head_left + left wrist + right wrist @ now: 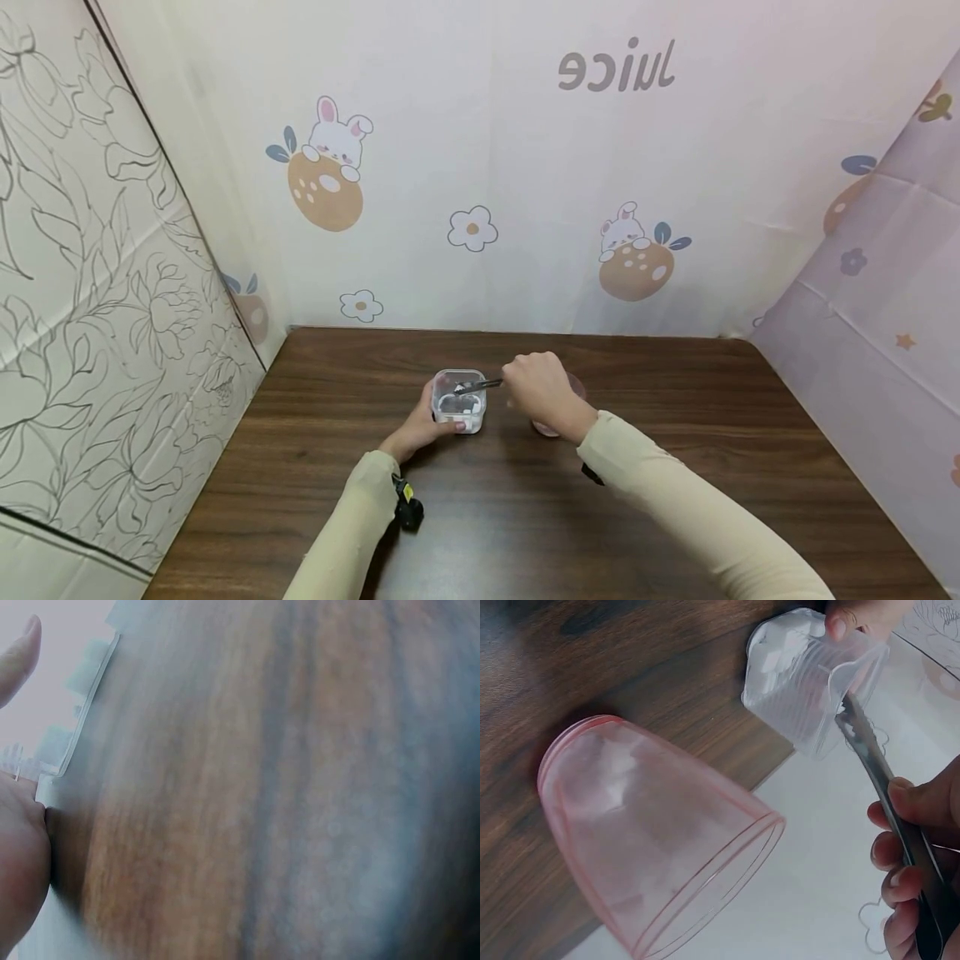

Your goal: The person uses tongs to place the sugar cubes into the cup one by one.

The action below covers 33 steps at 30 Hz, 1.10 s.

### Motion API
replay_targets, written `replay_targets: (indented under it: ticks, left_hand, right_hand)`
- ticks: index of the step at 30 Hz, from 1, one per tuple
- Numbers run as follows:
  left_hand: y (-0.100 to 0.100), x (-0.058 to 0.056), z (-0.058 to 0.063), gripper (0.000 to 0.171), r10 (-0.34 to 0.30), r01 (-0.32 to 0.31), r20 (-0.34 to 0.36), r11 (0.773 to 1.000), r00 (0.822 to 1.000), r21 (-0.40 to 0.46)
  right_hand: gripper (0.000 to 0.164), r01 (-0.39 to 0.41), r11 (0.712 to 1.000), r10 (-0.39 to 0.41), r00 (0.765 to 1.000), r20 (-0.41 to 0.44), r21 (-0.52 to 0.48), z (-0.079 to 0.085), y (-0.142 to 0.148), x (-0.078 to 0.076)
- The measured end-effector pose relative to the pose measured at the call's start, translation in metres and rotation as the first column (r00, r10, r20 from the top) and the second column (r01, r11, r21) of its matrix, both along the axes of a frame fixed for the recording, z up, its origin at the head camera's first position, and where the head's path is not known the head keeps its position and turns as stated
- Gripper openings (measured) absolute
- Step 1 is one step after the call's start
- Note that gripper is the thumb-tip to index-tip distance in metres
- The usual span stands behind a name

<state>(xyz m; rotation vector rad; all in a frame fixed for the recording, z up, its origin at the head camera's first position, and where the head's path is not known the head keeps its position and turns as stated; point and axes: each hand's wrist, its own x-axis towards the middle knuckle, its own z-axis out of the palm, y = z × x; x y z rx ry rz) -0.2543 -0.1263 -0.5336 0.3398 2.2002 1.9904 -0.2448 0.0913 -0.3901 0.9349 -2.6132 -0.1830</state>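
A clear plastic container [442, 385] stands on the table with several white pieces [780, 651] near its bottom, like small cubes. My left hand [414, 433] grips its left side, the thumb across the near wall; the left wrist view catches only part of this hand [21, 859] at its edge. Metal tongs [875, 761] are held in my right hand [542, 390], fingers curled round the arms. Their tips reach into the container's mouth. A see-through pink cup [649, 802] stands upright beside and partly behind my right hand in the head view, with something whitish showing through its wall.
The dark wooden table [480, 517] meets a patterned wall covering [480, 150] at the back. More printed sheets [112, 292] border the left and right sides. Black straps with a small device [409, 510] sit at the wrists.
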Motion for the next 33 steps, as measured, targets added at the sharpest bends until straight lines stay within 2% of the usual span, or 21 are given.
replay_targets:
  ticks: [5, 12, 19, 27, 33]
  left_hand:
    - [0.001, 0.001, 0.000, 0.099, 0.006, -0.005, 0.003, 1.000, 1.000, -0.021]
    - [0.002, 0.002, 0.001, 0.100, 0.011, -0.011, 0.009, 0.999, 1.000, -0.040]
    - [0.000, 0.003, 0.001, 0.099, 0.013, -0.013, -0.013, 1.000, 1.000, -0.008]
    - [0.001, 0.003, -0.003, 0.100, 0.010, -0.010, -0.007, 0.999, 1.000, -0.049]
    - [0.001, 0.004, -0.001, 0.100, 0.008, -0.008, -0.008, 0.999, 1.000, -0.038]
  right_hand:
    - [0.025, 0.005, 0.999, -0.005, 1.000, 0.012, -0.052, 0.001, 0.009, 0.002]
    - [0.003, 0.023, 0.993, -0.019, 0.999, 0.032, -0.119, 0.006, 0.021, 0.007]
    - [0.007, 0.034, 0.987, -0.034, 0.999, 0.006, -0.156, 0.011, 0.032, 0.009]
    - [0.011, 0.010, 0.982, -0.023, 0.997, -0.069, -0.191, 0.018, 0.049, 0.013]
    - [0.009, 0.012, 0.972, -0.030, 0.997, -0.074, -0.235, 0.024, 0.064, 0.016]
